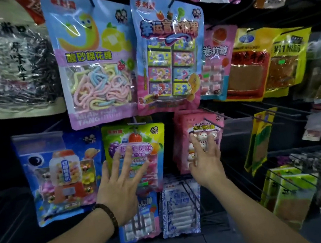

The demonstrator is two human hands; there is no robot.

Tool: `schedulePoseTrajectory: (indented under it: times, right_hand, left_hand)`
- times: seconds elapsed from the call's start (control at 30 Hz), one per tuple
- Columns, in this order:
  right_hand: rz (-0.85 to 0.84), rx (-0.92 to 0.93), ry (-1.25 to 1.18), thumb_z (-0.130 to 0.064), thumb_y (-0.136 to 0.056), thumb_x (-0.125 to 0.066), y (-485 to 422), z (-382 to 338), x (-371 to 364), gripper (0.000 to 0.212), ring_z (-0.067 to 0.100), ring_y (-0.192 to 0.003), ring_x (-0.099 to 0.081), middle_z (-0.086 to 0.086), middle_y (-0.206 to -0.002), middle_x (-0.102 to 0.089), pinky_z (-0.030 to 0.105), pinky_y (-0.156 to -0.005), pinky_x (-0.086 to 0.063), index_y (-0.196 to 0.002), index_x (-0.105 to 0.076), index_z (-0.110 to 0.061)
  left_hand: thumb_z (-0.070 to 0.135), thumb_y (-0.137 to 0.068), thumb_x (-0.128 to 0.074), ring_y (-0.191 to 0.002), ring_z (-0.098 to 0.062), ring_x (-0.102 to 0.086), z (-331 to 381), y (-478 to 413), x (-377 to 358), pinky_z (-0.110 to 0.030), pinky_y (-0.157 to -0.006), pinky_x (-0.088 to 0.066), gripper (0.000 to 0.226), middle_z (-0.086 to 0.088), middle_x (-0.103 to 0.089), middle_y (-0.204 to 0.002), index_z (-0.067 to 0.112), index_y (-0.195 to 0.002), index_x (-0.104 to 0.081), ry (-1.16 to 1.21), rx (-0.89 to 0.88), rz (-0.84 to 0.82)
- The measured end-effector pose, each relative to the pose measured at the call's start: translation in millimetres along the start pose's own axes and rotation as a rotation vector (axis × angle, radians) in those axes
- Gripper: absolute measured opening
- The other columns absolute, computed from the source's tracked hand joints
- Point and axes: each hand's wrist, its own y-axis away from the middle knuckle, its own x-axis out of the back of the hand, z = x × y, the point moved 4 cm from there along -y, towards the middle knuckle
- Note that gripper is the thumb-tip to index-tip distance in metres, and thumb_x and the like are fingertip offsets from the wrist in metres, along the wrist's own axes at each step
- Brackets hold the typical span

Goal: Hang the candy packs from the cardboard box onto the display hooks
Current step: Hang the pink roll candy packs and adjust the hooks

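My left hand [120, 177] is spread flat, fingers straight, against a green and pink fruit candy pack [137, 137] hanging in the middle row. My right hand [205, 156] has straight fingers touching the front of a stack of pink snowman marshmallow packs [198, 127] on a hook. Neither hand holds anything. Above hang a pastel rope marshmallow pack [94, 65] and a blue lucky-box candy pack [168, 53]. The cardboard box is out of view.
A blue gumball-machine pack [62, 175] hangs to the left, and blue and white packs [179, 206] below my hands. Bare black hooks [274, 115] stick out to the right, with yellow and green snack packs [290, 192] beyond. A large dark seed bag [15, 63] hangs upper left.
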Motion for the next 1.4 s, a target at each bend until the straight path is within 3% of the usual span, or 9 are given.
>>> schedulePoseTrajectory:
  times: [0.4, 0.63, 0.73, 0.8, 0.93, 1.07, 1.17, 1.27, 1.4]
  right_hand:
    - [-0.042, -0.068, -0.008, -0.025, -0.099, -0.063, -22.8, -12.1, -7.0, 0.096, 0.042, -0.16, 0.005, -0.004, -0.17, 0.035, 0.053, -0.114, -0.047, -0.163, 0.0, -0.058]
    - [0.069, 0.177, -0.005, -0.033, -0.104, -0.057, 34.3, -61.7, 24.5, 0.076, 0.035, -0.158, -0.019, 0.006, -0.174, -0.007, 0.055, -0.117, -0.042, -0.165, -0.014, -0.049]
    - [0.251, 0.331, 0.064, -0.031, -0.095, -0.063, 78.5, -94.2, 27.3, 0.059, 0.03, -0.127, -0.049, 0.009, -0.141, -0.047, 0.05, -0.096, -0.056, -0.153, -0.049, -0.026]
    - [0.272, 0.411, 0.135, -0.03, -0.088, -0.067, 107.5, -112.3, 12.1, 0.058, 0.033, -0.122, -0.052, 0.01, -0.132, -0.052, 0.051, -0.091, -0.055, -0.145, -0.056, -0.023]
    - [0.116, 0.448, 0.231, -0.036, -0.089, -0.069, 131.7, -149.0, -22.6, 0.086, 0.045, -0.154, -0.028, 0.018, -0.171, -0.024, 0.062, -0.114, -0.042, -0.164, -0.026, -0.042]
    - [0.018, 0.428, 0.248, -0.037, -0.103, -0.054, 116.8, -181.7, -31.4, 0.094, 0.046, -0.159, 0.021, 0.017, -0.171, 0.032, 0.063, -0.127, -0.013, -0.162, 0.017, -0.052]
    - [-0.025, 0.353, 0.274, -0.038, -0.105, -0.05, 103.1, -196.1, -42.0, 0.091, 0.047, -0.154, 0.033, 0.016, -0.166, 0.043, 0.066, -0.128, -0.006, -0.161, 0.02, -0.052]
    - [-0.057, 0.294, 0.289, -0.041, -0.107, -0.048, 89.8, -200.2, -54.0, 0.087, 0.049, -0.154, 0.032, 0.015, -0.164, 0.045, 0.067, -0.127, -0.008, -0.162, 0.018, -0.052]
    - [-0.067, 0.261, 0.346, -0.045, -0.106, -0.046, 67.8, -204.1, -53.1, 0.083, 0.051, -0.156, 0.026, 0.015, -0.169, 0.036, 0.068, -0.125, -0.016, -0.164, 0.014, -0.048]
  left_hand:
    - [0.049, -0.102, -0.047, -0.139, -0.048, 0.048, -6.8, -2.7, -3.7, -0.07, -0.125, 0.007, 0.104, -0.014, 0.063, -0.148, 0.04, -0.15, 0.045, 0.057, -0.029, 0.035]
    - [0.055, -0.102, -0.044, -0.144, -0.048, 0.044, -26.1, 14.8, 10.0, -0.07, -0.122, 0.007, 0.102, -0.017, 0.06, -0.15, 0.038, -0.151, 0.044, 0.072, -0.017, 0.102]
    - [0.057, -0.098, -0.051, -0.147, -0.049, 0.04, -41.8, 32.8, 8.6, -0.071, -0.121, 0.008, 0.105, -0.018, 0.053, -0.157, 0.039, -0.158, 0.033, 0.083, 0.013, 0.172]
    - [0.053, -0.09, -0.064, -0.156, -0.051, 0.025, -55.8, 47.5, 4.8, -0.072, -0.121, 0.002, 0.109, -0.02, 0.039, -0.166, 0.036, -0.166, 0.013, 0.097, 0.044, 0.202]
    - [0.039, -0.071, -0.082, -0.156, -0.054, -0.013, -91.1, 66.9, -10.2, -0.074, -0.121, -0.014, 0.107, -0.024, -0.004, -0.175, 0.027, -0.165, -0.032, 0.096, 0.146, 0.235]
    - [0.032, -0.061, -0.085, -0.154, -0.057, -0.021, -118.5, 75.9, -32.3, -0.076, -0.117, -0.022, 0.115, -0.028, -0.018, -0.172, 0.026, -0.164, -0.034, 0.097, 0.171, 0.256]
    - [0.041, -0.069, -0.079, -0.155, -0.057, -0.011, -129.7, 77.4, -42.1, -0.074, -0.119, -0.016, 0.118, -0.025, 0.001, -0.174, 0.032, -0.168, -0.015, 0.133, 0.209, 0.176]
    - [0.05, -0.086, -0.065, -0.156, -0.054, 0.02, -132.8, 73.0, -47.0, -0.071, -0.122, -0.003, 0.117, -0.019, 0.037, -0.167, 0.042, -0.162, 0.024, 0.125, 0.218, 0.209]
    - [0.05, -0.092, -0.059, -0.152, -0.052, 0.033, -139.0, 67.4, -49.7, -0.07, -0.124, 0.0, 0.111, -0.017, 0.046, -0.162, 0.04, -0.159, 0.03, 0.101, 0.227, 0.234]
